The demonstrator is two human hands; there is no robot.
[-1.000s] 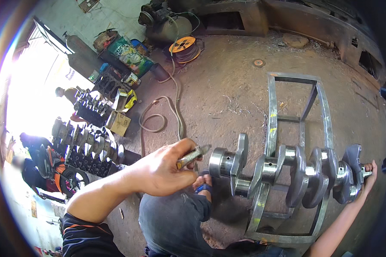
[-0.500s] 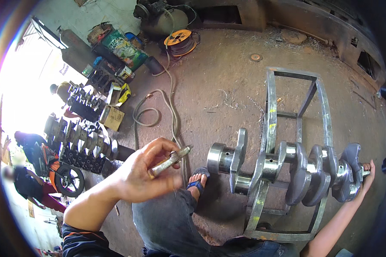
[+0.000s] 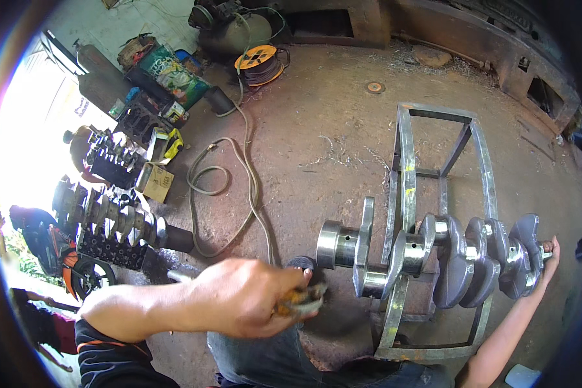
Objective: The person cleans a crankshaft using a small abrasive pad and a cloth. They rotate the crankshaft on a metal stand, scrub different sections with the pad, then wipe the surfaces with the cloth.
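Note:
A large shiny crankshaft (image 3: 456,275) lies crosswise over a welded metal frame stand (image 3: 405,187). My right hand (image 3: 552,258) is closed round the thin end of the crankshaft at the far right. My left hand (image 3: 255,294) is closed on a metal tool (image 3: 299,302) with worn, rusty-yellow patches, held just left of the crankshaft's thick round end. My fingers cover most of it and motion blurs it, so its exact kind does not show. The tool is apart from the crankshaft. My sandalled foot (image 3: 302,264) is partly hidden behind the left hand.
A hose (image 3: 249,174) curls over the floor toward an orange cable reel (image 3: 258,58) and a compressor (image 3: 239,32). Engine blocks (image 3: 113,242), another crankshaft (image 3: 107,210) and a cardboard box (image 3: 154,182) stand at left. A motorbike (image 3: 84,271) is behind them. A round disc (image 3: 375,87) lies on the floor.
My left hand has turned over and moved right and down with the tool, toward the crankshaft's left end. My right hand stays on the other end. The whole view has shifted slightly.

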